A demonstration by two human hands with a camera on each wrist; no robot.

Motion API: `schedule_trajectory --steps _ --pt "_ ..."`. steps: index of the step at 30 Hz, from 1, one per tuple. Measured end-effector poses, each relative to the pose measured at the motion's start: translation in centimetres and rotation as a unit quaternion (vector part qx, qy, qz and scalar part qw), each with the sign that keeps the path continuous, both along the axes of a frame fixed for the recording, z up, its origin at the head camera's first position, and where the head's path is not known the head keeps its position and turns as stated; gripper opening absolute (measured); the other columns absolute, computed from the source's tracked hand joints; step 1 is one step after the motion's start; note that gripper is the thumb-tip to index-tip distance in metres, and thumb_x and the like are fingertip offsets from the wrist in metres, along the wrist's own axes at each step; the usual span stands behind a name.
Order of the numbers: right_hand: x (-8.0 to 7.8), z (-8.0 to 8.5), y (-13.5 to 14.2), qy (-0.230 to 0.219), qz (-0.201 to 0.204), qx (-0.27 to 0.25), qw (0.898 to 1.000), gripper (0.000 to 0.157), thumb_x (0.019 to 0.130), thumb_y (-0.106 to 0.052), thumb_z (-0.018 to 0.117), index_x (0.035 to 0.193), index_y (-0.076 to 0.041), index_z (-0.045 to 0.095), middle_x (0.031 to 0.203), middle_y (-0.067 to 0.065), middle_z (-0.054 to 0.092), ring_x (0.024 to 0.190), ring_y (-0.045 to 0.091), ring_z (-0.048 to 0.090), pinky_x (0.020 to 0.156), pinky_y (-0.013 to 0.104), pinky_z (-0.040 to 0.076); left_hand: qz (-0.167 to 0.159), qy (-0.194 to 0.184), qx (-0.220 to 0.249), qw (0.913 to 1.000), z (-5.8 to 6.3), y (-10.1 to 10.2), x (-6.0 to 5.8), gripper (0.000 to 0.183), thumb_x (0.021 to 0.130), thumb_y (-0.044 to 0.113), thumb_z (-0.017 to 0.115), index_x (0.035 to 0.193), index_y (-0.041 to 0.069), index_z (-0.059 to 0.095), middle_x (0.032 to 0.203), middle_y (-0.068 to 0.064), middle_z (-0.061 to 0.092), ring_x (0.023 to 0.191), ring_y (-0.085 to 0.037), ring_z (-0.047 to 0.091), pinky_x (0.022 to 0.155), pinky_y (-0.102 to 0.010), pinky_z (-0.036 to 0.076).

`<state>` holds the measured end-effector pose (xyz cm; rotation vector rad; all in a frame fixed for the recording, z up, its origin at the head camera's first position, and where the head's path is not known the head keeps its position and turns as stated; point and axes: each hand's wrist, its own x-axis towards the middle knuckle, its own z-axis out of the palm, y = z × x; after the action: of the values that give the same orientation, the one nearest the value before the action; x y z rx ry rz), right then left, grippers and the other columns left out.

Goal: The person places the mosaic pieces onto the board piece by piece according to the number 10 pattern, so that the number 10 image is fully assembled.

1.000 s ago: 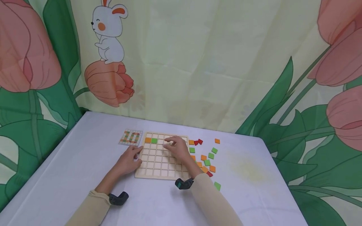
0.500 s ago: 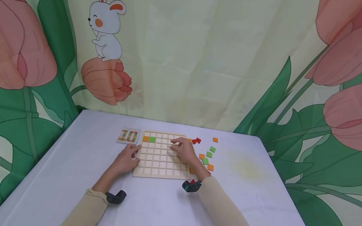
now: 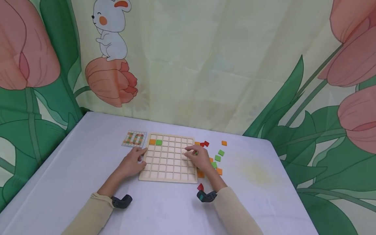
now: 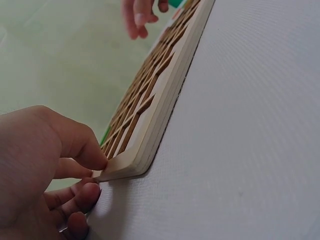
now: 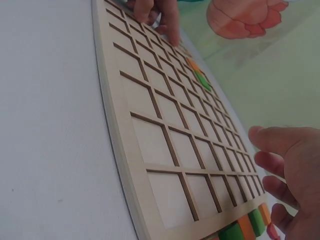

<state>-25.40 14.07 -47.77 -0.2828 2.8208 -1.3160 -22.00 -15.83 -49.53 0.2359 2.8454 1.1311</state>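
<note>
A pale wooden grid board (image 3: 167, 181) lies on the table, with an orange tile (image 3: 152, 142) and a green tile (image 3: 159, 142) side by side in its upper left cells. My left hand (image 3: 130, 164) rests at the board's left edge, thumb and index finger spread along it. In the left wrist view, its fingertips touch the wooden rim close to a corner. Over the board's right edge hovers my right hand (image 3: 202, 160), fingers gently bent and apart from the thumb. The right wrist view shows nothing between them. This hand partly hides the loose tiles beneath it.
Loose orange, green and red pieces lie right of the board, among them an orange tile (image 3: 224, 143), a green tile (image 3: 221, 152) and a red wedge (image 3: 200, 187). A printed pattern card (image 3: 134, 138) sits at the board's upper left. A curtain (image 3: 205, 81) hangs behind the table.
My right hand has moved rightward from above the board's middle to its right edge, near the loose tiles. The left hand stays at the left edge. The view has shifted slightly.
</note>
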Motion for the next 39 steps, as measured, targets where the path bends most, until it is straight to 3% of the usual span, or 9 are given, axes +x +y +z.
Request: schedule_trajectory --steps 21,32,39 --pt "1.8 -0.3 3.9 -0.026 -0.065 0.036 0.997 0.024 0.086 -0.026 0.071 0.110 -0.021 0.073 0.102 -0.002 0.064 0.088 0.017 0.051 0.063 0.024 0.044 0.002 0.003 0.009 0.9999 -0.1 0.1 0.1 0.065 0.081 0.010 0.062 0.143 0.000 0.044 0.103 -0.011 0.046 0.077 -0.017 0.043 0.059 -0.027 0.034" --pt "2.9 -0.8 5.5 -0.028 -0.089 0.052 0.994 0.023 0.085 -0.022 0.073 0.108 -0.021 0.073 0.092 -0.001 0.062 0.089 0.016 0.052 0.072 0.026 0.048 0.011 0.000 0.000 0.9999 0.0 0.2 0.1 0.065 0.081 0.010 0.062 0.143 0.000 0.044 0.100 -0.010 0.045 0.077 -0.018 0.042 0.060 -0.028 0.033" --pt "3.5 -1.2 6.6 -0.022 -0.085 0.072 0.994 0.025 0.082 -0.024 0.076 0.107 -0.021 0.074 0.101 -0.003 0.065 0.094 0.017 0.053 0.080 0.030 0.050 0.012 -0.002 -0.003 0.9999 0.1 0.3 0.3 0.065 0.082 0.009 0.062 0.143 0.000 0.044 0.099 -0.011 0.045 0.079 -0.018 0.042 0.061 -0.029 0.033"
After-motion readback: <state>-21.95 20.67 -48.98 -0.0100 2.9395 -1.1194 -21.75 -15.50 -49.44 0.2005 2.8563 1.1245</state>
